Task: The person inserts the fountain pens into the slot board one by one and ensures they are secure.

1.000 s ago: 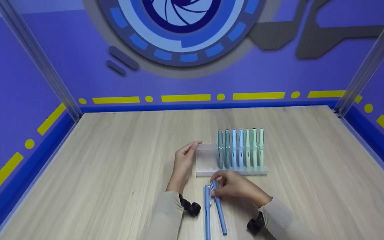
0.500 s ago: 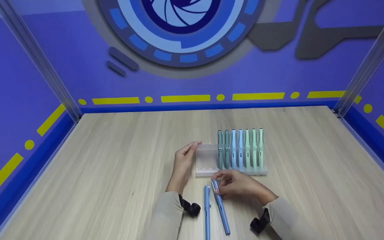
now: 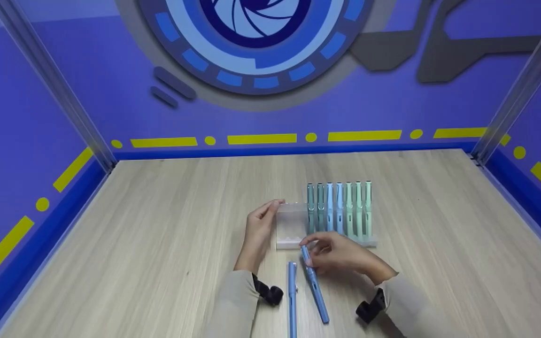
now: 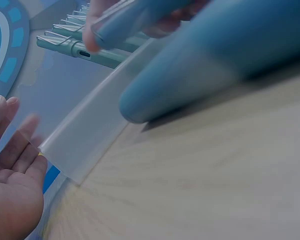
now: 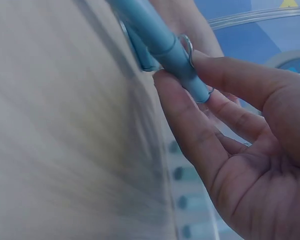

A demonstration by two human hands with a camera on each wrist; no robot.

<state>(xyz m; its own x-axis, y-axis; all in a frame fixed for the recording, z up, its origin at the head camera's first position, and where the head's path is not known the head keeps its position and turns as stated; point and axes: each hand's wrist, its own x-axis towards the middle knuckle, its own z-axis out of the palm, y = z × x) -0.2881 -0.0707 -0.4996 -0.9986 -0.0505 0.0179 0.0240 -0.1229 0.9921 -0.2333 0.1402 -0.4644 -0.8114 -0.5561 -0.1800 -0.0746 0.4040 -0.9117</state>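
With thumb and fingertips my right hand (image 3: 343,253) pinches a blue pen (image 3: 316,293) by its capped end, the metal clip (image 5: 187,47) beside the thumb. The pen slants, its far end pointing toward me. A second blue pen (image 3: 292,300) lies on the table just left of it. My left hand (image 3: 258,227) holds the left edge of a clear pen rack (image 3: 291,220), some fingers showing through the plastic in the left wrist view. Dark green pens (image 3: 310,206), light blue pens (image 3: 330,206) and pale green pens (image 3: 359,206) stand side by side in the rack's right part.
The rack stands on a wood-grain table (image 3: 181,234). Blue-purple printed panels (image 3: 261,117) close in the back and both sides, with metal posts at the corners. A black wrist camera (image 3: 371,305) sits on the right sleeve and another camera (image 3: 270,294) on the left.
My right hand has moved slightly forward and right, taking the pinched pen away from the pen lying beside it. My left hand and the rack have stayed in place.
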